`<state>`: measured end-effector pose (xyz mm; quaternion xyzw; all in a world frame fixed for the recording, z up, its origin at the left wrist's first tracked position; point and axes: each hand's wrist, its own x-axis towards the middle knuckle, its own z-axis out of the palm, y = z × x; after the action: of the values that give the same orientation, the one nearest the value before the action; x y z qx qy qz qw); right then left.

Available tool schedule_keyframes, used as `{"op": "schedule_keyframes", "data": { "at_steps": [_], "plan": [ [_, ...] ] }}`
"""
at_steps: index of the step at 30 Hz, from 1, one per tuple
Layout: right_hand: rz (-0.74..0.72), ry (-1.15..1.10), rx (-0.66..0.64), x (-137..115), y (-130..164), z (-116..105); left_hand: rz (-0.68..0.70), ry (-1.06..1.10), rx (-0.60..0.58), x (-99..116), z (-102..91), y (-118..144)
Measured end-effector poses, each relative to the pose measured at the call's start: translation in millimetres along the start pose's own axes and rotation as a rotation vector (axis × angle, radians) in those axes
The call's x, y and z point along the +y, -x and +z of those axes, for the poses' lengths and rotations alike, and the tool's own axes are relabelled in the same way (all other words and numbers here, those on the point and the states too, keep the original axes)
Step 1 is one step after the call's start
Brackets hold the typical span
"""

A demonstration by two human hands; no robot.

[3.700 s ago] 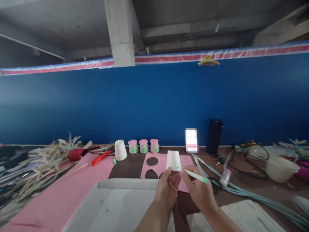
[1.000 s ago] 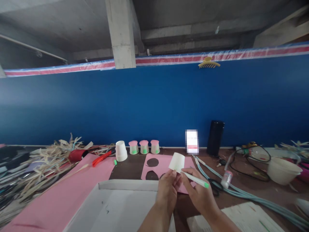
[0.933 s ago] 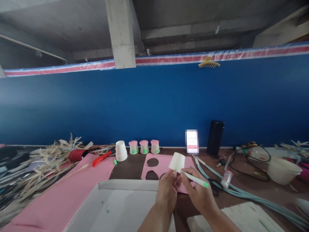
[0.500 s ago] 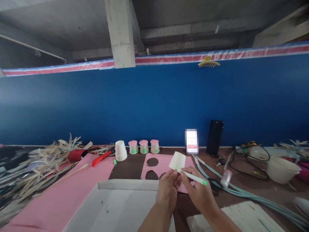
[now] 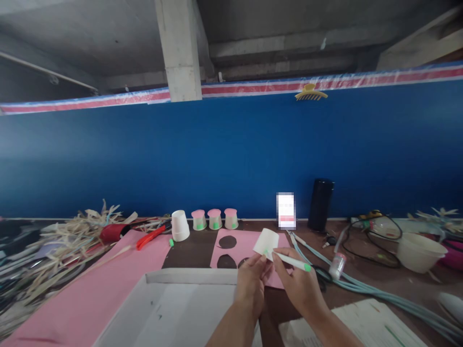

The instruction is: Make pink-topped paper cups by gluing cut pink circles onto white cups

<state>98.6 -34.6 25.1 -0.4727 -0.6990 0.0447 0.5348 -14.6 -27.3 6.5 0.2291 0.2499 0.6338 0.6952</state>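
Note:
My left hand holds a small white paper cup upside down and tilted to the right, above the desk. My right hand grips a white marker with a green end, and its tip touches the cup's lower side, where a green mark shows. Behind the cup lies a pink sheet with round holes cut out of it.
Three small cups with pink tops and a plain white cup stand by the blue wall. A white tray lies in front, a large pink sheet to the left, with straw, red cutter, black cylinder, cables and a bowl.
The cup has tilted from upright-inverted to leaning right, and the marker tip has moved along its lower side. Both hands stay in about the same place.

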Motion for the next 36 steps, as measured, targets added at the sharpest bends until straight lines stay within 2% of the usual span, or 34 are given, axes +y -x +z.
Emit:
{"op": "schedule_keyframes", "data": {
  "at_steps": [5, 13, 20, 27, 31, 36],
  "plan": [
    [0.051, -0.002, 0.026, 0.3, -0.7, -1.7, 0.001, -0.011, -0.016, 1.4, 2.3, 1.8],
    [0.018, 0.030, 0.072, 2.9, -2.6, -3.8, -0.014, -0.032, -0.033, 2.8, 3.4, 4.3],
    [0.032, 0.021, 0.065, 2.1, -2.3, -4.7, -0.020, -0.016, -0.003, 0.4, 1.3, 2.0],
    [0.038, -0.003, -0.039, -4.4, 2.3, -0.2, 0.000, -0.012, -0.010, 2.4, 2.4, 2.6],
    [0.038, -0.001, -0.020, -4.1, 3.3, 0.8, -0.005, -0.002, 0.017, 4.0, 4.7, 4.0],
    [0.066, -0.006, 0.028, 0.2, 1.3, -0.4, 0.010, 0.001, -0.004, 3.1, 4.9, 4.6]
  ]
}}
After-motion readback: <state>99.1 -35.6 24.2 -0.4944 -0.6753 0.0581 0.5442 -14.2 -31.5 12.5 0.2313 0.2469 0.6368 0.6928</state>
